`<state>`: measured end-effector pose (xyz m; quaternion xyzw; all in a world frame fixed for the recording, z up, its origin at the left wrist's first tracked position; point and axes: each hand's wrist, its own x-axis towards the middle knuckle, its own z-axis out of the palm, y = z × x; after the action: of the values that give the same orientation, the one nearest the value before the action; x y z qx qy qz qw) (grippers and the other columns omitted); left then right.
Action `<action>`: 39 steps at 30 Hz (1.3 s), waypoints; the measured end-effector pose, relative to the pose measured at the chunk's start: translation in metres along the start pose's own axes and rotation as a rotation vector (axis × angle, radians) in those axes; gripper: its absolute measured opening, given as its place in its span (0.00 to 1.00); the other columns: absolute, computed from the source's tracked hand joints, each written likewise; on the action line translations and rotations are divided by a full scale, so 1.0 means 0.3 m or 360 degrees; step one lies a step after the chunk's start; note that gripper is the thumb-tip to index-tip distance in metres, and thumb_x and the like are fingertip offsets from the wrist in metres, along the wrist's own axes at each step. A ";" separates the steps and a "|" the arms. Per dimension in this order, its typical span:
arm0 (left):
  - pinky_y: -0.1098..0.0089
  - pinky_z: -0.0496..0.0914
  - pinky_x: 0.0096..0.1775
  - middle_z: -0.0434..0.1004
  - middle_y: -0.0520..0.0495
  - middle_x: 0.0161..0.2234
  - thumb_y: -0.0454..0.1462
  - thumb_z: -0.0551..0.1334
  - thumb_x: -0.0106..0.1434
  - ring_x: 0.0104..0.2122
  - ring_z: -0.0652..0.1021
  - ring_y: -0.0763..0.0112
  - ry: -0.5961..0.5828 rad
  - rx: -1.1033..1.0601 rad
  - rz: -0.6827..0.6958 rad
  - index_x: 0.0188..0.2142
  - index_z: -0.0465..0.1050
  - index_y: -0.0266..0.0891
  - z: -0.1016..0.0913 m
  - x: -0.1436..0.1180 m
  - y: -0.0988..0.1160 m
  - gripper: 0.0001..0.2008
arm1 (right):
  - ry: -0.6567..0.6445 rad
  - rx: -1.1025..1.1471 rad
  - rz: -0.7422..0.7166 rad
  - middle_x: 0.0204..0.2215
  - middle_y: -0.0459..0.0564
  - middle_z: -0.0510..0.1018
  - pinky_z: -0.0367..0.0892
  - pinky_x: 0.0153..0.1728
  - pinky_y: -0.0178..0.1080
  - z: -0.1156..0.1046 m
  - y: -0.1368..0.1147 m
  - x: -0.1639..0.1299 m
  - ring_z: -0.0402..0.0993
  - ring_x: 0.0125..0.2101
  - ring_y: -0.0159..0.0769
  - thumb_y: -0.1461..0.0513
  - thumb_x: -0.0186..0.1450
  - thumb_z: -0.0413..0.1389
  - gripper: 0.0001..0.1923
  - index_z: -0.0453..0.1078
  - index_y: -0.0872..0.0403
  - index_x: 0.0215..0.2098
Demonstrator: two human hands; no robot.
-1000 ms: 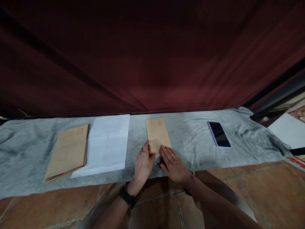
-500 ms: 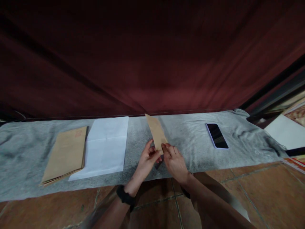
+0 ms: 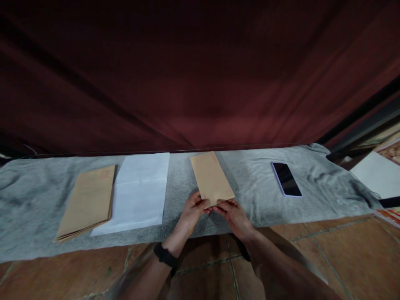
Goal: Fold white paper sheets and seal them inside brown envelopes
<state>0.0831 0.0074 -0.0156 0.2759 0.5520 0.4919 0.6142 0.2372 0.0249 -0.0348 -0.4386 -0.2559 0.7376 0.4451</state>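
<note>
Envelope [image 3: 211, 179] first: I pinch its near short edge with both hands, my left hand [image 3: 192, 208] on the left corner and my right hand [image 3: 235, 213] on the right, so it lifts off the grey cloth [image 3: 259, 183] and tilts away from me with its face in view. It is plain brown paper, long and narrow, flat, with a faint reddish mark near the far corner. To the left, well apart, a white sheet [image 3: 139, 191] lies beside a stack of brown envelopes [image 3: 89, 200]. A phone [image 3: 286, 179] lies to the right.
</note>
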 end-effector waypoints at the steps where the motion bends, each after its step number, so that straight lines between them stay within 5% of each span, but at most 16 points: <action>1: 0.72 0.71 0.29 0.81 0.49 0.31 0.44 0.73 0.48 0.26 0.79 0.71 0.0010 0.0035 -0.0004 0.44 0.74 0.36 -0.006 0.004 0.000 0.25 | -0.0015 0.0015 0.0028 0.28 0.47 0.81 0.75 0.44 0.42 -0.003 0.003 -0.005 0.78 0.33 0.36 0.56 0.49 0.72 0.14 0.75 0.54 0.26; 6: 0.74 0.68 0.23 0.77 0.53 0.24 0.42 0.72 0.46 0.19 0.75 0.74 0.0021 0.0219 -0.0053 0.42 0.73 0.35 -0.052 0.026 -0.013 0.24 | 0.0054 -0.0047 0.0038 0.34 0.47 0.81 0.77 0.38 0.41 -0.047 -0.022 0.016 0.79 0.33 0.37 0.56 0.50 0.70 0.16 0.74 0.53 0.34; 10: 0.74 0.68 0.21 0.75 0.55 0.22 0.42 0.72 0.45 0.18 0.75 0.72 0.0013 0.0287 -0.0102 0.47 0.69 0.34 -0.072 0.024 -0.032 0.31 | 0.0111 -0.0644 -0.0160 0.36 0.49 0.79 0.74 0.28 0.39 -0.099 -0.044 0.059 0.77 0.33 0.40 0.56 0.56 0.62 0.17 0.72 0.51 0.43; 14: 0.73 0.69 0.21 0.75 0.57 0.23 0.40 0.70 0.47 0.18 0.76 0.71 0.0037 0.0335 -0.0108 0.52 0.63 0.37 -0.066 0.009 -0.046 0.33 | 0.0111 -0.1559 -0.0829 0.46 0.56 0.77 0.74 0.45 0.50 -0.123 -0.033 0.069 0.75 0.45 0.46 0.59 0.63 0.53 0.19 0.70 0.52 0.52; 18: 0.72 0.72 0.22 0.75 0.58 0.24 0.39 0.68 0.49 0.19 0.76 0.71 0.0061 0.0343 -0.0082 0.52 0.59 0.40 -0.045 -0.004 -0.057 0.32 | -0.0099 -0.2282 -0.1296 0.65 0.59 0.64 0.62 0.62 0.54 -0.098 -0.002 0.046 0.59 0.65 0.47 0.63 0.70 0.47 0.25 0.61 0.55 0.65; 22: 0.71 0.73 0.23 0.75 0.57 0.26 0.40 0.68 0.51 0.20 0.77 0.70 0.0039 0.0381 -0.0071 0.53 0.58 0.41 -0.029 -0.015 -0.059 0.32 | -0.0241 -0.2705 -0.1397 0.70 0.58 0.56 0.55 0.66 0.52 -0.065 0.033 0.025 0.49 0.70 0.44 0.61 0.74 0.44 0.28 0.51 0.57 0.71; 27: 0.72 0.68 0.21 0.74 0.57 0.25 0.39 0.67 0.56 0.18 0.75 0.70 0.0127 0.0799 -0.0001 0.56 0.60 0.42 -0.041 -0.032 -0.039 0.29 | -0.0251 -0.2901 -0.1373 0.71 0.57 0.54 0.50 0.68 0.50 -0.060 0.051 0.017 0.51 0.70 0.44 0.57 0.75 0.45 0.29 0.51 0.55 0.72; 30: 0.67 0.73 0.30 0.77 0.49 0.29 0.38 0.63 0.62 0.28 0.81 0.61 0.0343 0.1274 0.0247 0.53 0.67 0.41 -0.040 -0.041 -0.035 0.20 | -0.0272 -0.2893 -0.1359 0.71 0.57 0.54 0.49 0.68 0.51 -0.062 0.053 0.020 0.51 0.69 0.45 0.57 0.75 0.46 0.30 0.51 0.55 0.72; 33: 0.58 0.73 0.49 0.78 0.38 0.47 0.36 0.54 0.69 0.49 0.80 0.56 0.0328 0.1570 0.0708 0.56 0.68 0.39 -0.005 -0.049 -0.059 0.16 | -0.0279 -0.2883 -0.1340 0.71 0.57 0.54 0.50 0.68 0.52 -0.065 0.053 0.023 0.51 0.69 0.46 0.57 0.74 0.46 0.30 0.51 0.55 0.72; 36: 0.54 0.62 0.63 0.61 0.34 0.66 0.38 0.50 0.73 0.66 0.63 0.56 0.0154 0.1791 0.1079 0.67 0.55 0.37 0.042 -0.059 -0.110 0.25 | -0.0351 -0.2921 -0.1351 0.71 0.57 0.52 0.50 0.69 0.52 -0.076 0.053 0.024 0.49 0.70 0.46 0.60 0.72 0.47 0.31 0.50 0.56 0.72; 39: 0.51 0.56 0.67 0.49 0.35 0.72 0.45 0.50 0.74 0.71 0.53 0.55 0.0052 0.2049 0.1194 0.72 0.40 0.36 0.064 -0.070 -0.162 0.33 | -0.0393 -0.2968 -0.1397 0.72 0.58 0.50 0.49 0.69 0.52 -0.090 0.054 0.025 0.46 0.71 0.46 0.63 0.70 0.47 0.33 0.48 0.57 0.73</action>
<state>0.1179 -0.0254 -0.0455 0.7436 0.6088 0.2520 0.1137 0.2521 0.0236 -0.0636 -0.3984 -0.9061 0.0596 0.1293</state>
